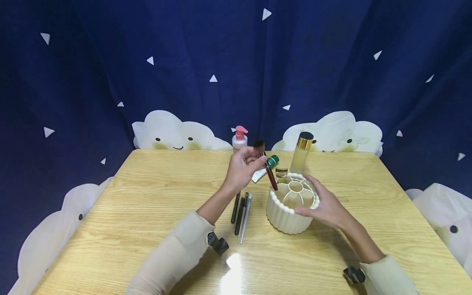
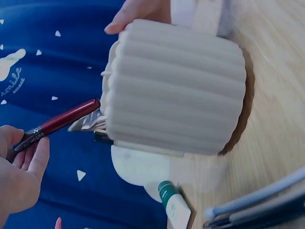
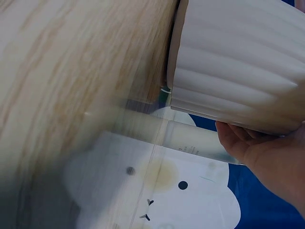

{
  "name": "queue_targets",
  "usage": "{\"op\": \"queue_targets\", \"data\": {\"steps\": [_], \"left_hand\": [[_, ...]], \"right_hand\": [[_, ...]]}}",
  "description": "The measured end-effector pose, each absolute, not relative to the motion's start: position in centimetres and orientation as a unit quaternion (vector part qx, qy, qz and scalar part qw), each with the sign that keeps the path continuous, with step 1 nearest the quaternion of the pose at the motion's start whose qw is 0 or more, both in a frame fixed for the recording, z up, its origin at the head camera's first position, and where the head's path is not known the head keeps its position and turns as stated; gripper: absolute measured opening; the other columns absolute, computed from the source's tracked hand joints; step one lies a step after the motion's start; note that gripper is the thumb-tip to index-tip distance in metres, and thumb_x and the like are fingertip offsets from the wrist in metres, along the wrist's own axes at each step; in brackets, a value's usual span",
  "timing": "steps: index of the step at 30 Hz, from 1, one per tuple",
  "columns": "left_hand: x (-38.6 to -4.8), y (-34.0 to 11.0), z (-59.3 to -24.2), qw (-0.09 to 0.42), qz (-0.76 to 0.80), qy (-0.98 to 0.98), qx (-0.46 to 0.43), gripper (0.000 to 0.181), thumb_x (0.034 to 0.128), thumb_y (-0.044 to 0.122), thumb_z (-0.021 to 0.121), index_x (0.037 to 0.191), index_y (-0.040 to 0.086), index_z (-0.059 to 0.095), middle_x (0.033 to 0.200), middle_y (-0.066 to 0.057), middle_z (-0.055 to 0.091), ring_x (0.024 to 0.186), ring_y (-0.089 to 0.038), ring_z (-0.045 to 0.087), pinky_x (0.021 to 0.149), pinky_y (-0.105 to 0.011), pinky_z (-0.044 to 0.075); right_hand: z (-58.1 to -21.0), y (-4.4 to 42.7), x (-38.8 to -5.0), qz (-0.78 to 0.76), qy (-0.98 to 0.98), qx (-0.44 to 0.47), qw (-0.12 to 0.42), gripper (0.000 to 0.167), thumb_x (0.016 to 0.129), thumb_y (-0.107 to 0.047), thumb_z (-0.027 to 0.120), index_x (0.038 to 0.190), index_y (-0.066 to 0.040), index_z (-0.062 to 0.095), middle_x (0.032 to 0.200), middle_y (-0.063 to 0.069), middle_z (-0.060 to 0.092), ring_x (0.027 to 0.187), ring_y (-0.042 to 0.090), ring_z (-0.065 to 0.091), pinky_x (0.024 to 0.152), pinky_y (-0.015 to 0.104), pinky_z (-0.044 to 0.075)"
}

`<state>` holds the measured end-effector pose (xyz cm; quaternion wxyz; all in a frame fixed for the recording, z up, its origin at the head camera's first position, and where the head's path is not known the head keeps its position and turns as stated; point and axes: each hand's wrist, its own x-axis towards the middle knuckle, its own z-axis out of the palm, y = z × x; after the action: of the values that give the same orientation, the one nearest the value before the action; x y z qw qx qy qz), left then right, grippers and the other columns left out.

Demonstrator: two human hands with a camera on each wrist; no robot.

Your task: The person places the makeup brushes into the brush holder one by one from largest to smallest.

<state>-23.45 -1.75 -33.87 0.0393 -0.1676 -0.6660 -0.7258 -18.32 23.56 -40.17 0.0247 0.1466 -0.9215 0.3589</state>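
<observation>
My left hand (image 1: pixel 240 167) pinches a makeup brush (image 1: pixel 271 175) with a dark red handle, its dark bristles pointing up. The handle's lower end is at the left rim of a cream ribbed organizer (image 1: pixel 289 217), whose open top is split into several compartments around a central ring. In the left wrist view, the brush handle (image 2: pixel 69 118) slants to the organizer's rim; whether it touches cannot be told. My right hand (image 1: pixel 328 207) grips the organizer from the right, thumb at the near rim. Fingers curve along its wall (image 3: pixel 238 62) in the right wrist view.
Several slim brushes (image 1: pixel 241 217) lie on the wooden table left of the organizer. Behind stand a pink-topped pump bottle (image 1: pixel 239 139), a gold-and-black-capped bottle (image 1: pixel 301 153) and a small amber-toned bottle (image 1: pixel 281 175). A green-capped white tube (image 1: pixel 259 175) lies partly behind the left hand.
</observation>
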Motion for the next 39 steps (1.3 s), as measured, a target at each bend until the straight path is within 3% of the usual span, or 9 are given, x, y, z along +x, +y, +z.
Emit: {"op": "queue_targets", "data": {"steps": [7,15,19,24,32,39], "left_hand": [[-23.1,-0.7,-34.9,0.037,-0.715,-0.675,-0.181,0.024,0.0864,-0.003,0.061,0.107,-0.013,0.053,0.100,-0.025,0.061,0.079,-0.001,0.059,0.078,-0.028,0.057],[-22.7,-0.2,-36.3,0.068,-0.659,-0.729,-0.174,0.019,0.0832,0.004,0.068,0.099,-0.005,0.062,0.095,-0.021,0.067,0.084,-0.020,0.068,0.073,-0.019,0.053],[-22.4,-0.1,-36.8,0.059,-0.648,-0.740,-0.172,0.017,0.0814,0.004,0.069,0.094,-0.005,0.063,0.090,-0.021,0.069,0.080,-0.020,0.069,0.066,-0.016,0.052],[-22.3,-0.1,-37.2,0.071,-0.612,-0.766,-0.181,0.016,0.0807,0.008,0.070,0.091,-0.003,0.065,0.088,-0.018,0.070,0.081,-0.022,0.068,0.072,-0.022,0.055],[-22.0,0.0,-38.0,0.085,-0.545,-0.813,-0.186,0.020,0.0779,0.017,0.073,0.078,0.003,0.059,0.081,-0.007,0.059,0.074,-0.014,0.052,0.061,-0.016,0.040],[-21.9,0.0,-38.6,0.077,-0.531,-0.823,-0.186,0.028,0.0742,0.022,0.079,0.078,0.003,0.059,0.079,-0.005,0.055,0.073,-0.014,0.050,0.060,-0.016,0.039]], "right_hand": [[-40.0,23.4,-18.3,0.359,-0.922,0.143,0.020,0.102,0.071,-0.040,0.078,0.151,-0.019,0.018,0.144,0.026,0.039,0.122,0.051,0.045,0.091,0.071,0.038],[-39.9,23.4,-18.3,0.359,-0.922,0.146,0.018,0.101,0.072,-0.040,0.078,0.151,-0.019,0.019,0.143,0.026,0.040,0.122,0.050,0.046,0.091,0.070,0.039],[-40.0,23.4,-18.3,0.360,-0.922,0.145,0.017,0.101,0.072,-0.040,0.078,0.151,-0.018,0.020,0.143,0.025,0.041,0.121,0.050,0.047,0.090,0.070,0.040],[-40.0,23.5,-18.3,0.359,-0.922,0.144,0.015,0.101,0.073,-0.041,0.077,0.151,-0.019,0.018,0.143,0.025,0.041,0.121,0.050,0.047,0.090,0.069,0.040],[-40.0,23.4,-18.4,0.361,-0.922,0.138,0.014,0.101,0.073,-0.040,0.078,0.152,-0.019,0.018,0.141,0.025,0.043,0.121,0.048,0.049,0.091,0.068,0.041],[-40.0,23.3,-18.2,0.357,-0.924,0.133,0.016,0.101,0.074,-0.041,0.077,0.152,-0.019,0.017,0.141,0.025,0.044,0.120,0.048,0.049,0.090,0.067,0.042]]}}
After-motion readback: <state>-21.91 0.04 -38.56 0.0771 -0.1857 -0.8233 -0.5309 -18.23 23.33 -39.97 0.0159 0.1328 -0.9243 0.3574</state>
